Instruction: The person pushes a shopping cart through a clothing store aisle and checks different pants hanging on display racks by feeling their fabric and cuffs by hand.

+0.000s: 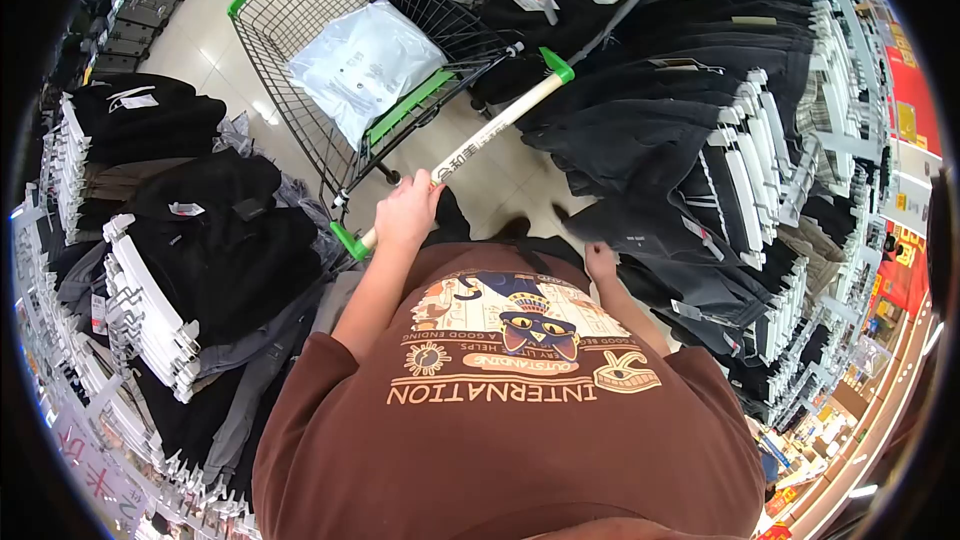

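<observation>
My left hand [408,208] is wrapped round the left part of a shopping cart's cream handle [492,128], which has printed characters and green ends. Ahead of it stretches the black wire shopping cart [275,0], turned at an angle. In the cart lies a pale plastic-wrapped package [362,65]. My right hand [600,261] hangs low beside my body, off the handle, near dark hanging trousers [640,235]. Its fingers are mostly hidden from above, and whether it touches the cloth I cannot make out.
Clothes racks crowd both sides, with black garments [225,250] and white hangers [155,315] on the left. More dark trousers [670,120] hang on the right, close to the cart. Tiled floor [205,45] shows beside the cart. Suitcases [140,15] stand at the far left.
</observation>
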Demonstrator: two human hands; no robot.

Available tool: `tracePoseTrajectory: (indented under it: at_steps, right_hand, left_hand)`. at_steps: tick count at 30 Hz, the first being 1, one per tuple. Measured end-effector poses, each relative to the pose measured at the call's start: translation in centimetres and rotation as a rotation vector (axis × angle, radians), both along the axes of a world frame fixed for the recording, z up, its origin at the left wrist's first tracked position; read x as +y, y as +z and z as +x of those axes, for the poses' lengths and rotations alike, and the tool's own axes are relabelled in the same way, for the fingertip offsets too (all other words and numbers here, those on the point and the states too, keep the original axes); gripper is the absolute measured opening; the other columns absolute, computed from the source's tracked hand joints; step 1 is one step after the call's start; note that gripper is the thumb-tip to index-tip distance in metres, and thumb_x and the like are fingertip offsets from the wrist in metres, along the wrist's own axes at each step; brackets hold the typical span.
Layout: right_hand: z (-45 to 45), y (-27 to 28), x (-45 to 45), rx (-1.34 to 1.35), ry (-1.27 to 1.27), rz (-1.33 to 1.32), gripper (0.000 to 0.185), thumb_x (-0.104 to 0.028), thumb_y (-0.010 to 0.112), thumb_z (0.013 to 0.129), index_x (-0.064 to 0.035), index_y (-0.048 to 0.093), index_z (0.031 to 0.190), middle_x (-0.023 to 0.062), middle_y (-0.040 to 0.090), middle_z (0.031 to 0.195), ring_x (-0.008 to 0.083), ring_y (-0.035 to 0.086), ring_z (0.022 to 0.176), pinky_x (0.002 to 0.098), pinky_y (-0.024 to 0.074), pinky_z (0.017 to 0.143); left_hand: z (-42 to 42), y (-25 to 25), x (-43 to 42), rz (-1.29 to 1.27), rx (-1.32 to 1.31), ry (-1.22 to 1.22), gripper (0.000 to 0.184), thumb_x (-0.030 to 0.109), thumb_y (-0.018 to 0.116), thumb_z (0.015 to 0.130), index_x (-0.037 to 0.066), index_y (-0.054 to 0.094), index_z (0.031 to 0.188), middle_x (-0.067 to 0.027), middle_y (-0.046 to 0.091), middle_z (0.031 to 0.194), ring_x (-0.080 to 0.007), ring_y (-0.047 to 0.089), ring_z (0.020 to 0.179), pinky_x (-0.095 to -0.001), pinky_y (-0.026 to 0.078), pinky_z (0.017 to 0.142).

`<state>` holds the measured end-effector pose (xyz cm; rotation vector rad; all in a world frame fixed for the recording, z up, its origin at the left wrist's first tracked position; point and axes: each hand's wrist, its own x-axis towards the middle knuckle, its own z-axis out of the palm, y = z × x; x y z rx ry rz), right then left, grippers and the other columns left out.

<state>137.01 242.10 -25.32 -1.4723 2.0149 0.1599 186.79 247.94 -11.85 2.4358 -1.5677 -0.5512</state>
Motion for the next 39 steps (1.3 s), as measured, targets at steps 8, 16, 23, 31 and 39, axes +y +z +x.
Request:
tracePoseTrajectory:
  at_steps: [8, 16, 23, 31, 39]
  right_hand:
    - [6.4, -0.3, -8.3, -0.281, 0.006, 0.111, 0.036, -0.036, 0.066, 0.100, -0.0015, 0.072, 0.108, 0.0042, 0.070, 0.086, 0.0127, 0.064, 0.077, 0.0309, 0.0514, 0.067]
    - [21.6, 5.5, -20.2, -0.906, -0.107, -0.498, 0.033, -0.020, 0.078, 0.096, 0.0012, 0.066, 0.119, 0.0060, 0.071, 0.096, 0.0121, 0.065, 0.089, 0.0285, 0.0535, 0.082]
    - [30.3, 11.8, -27.6, -0.986, 0.059, -0.541, 0.048, -0.015, 0.085, 0.091, 0.0017, 0.061, 0.129, 0.0112, 0.073, 0.116, 0.0167, 0.068, 0.108, 0.0322, 0.0530, 0.094]
    - [33.8, 9.7, -23.9, -0.858, 0.022, -0.433, 0.037, -0.015, 0.086, 0.088, 0.0040, 0.070, 0.117, 0.0080, 0.074, 0.116, 0.0164, 0.069, 0.102, 0.0323, 0.0536, 0.094]
    - [37.9, 6.7, -17.4, -0.683, -0.194, -0.261, 0.060, -0.035, 0.070, 0.103, 0.0059, 0.055, 0.144, 0.0161, 0.064, 0.143, 0.0293, 0.060, 0.131, 0.0375, 0.0439, 0.112]
  left_hand:
    - [5.2, 0.4, -0.2, -0.030, -0.090, 0.021, 0.033, 0.044, 0.069, 0.099, 0.014, 0.056, 0.098, -0.0079, 0.068, 0.083, -0.0322, 0.073, 0.073, -0.0475, 0.057, 0.059]
    - [12.3, 0.2, -0.4, 0.019, -0.165, 0.102, 0.049, 0.056, 0.071, 0.094, 0.010, 0.055, 0.086, -0.0141, 0.069, 0.075, -0.0380, 0.070, 0.068, -0.0500, 0.053, 0.058]
    - [17.9, -0.9, -0.6, -0.065, -0.238, 0.105, 0.051, 0.056, 0.072, 0.092, 0.010, 0.054, 0.079, -0.0149, 0.068, 0.071, -0.0390, 0.069, 0.063, -0.0488, 0.052, 0.054]
    - [22.8, 0.0, -3.0, -0.012, -0.187, 0.104, 0.050, 0.055, 0.070, 0.094, 0.009, 0.055, 0.082, -0.0152, 0.070, 0.074, -0.0397, 0.069, 0.066, -0.0505, 0.053, 0.058]
    - [26.7, 0.9, -4.9, -0.118, 0.151, 0.124, 0.046, 0.043, 0.073, 0.094, 0.006, 0.063, 0.120, -0.0213, 0.071, 0.111, -0.0413, 0.069, 0.105, -0.0507, 0.055, 0.088]
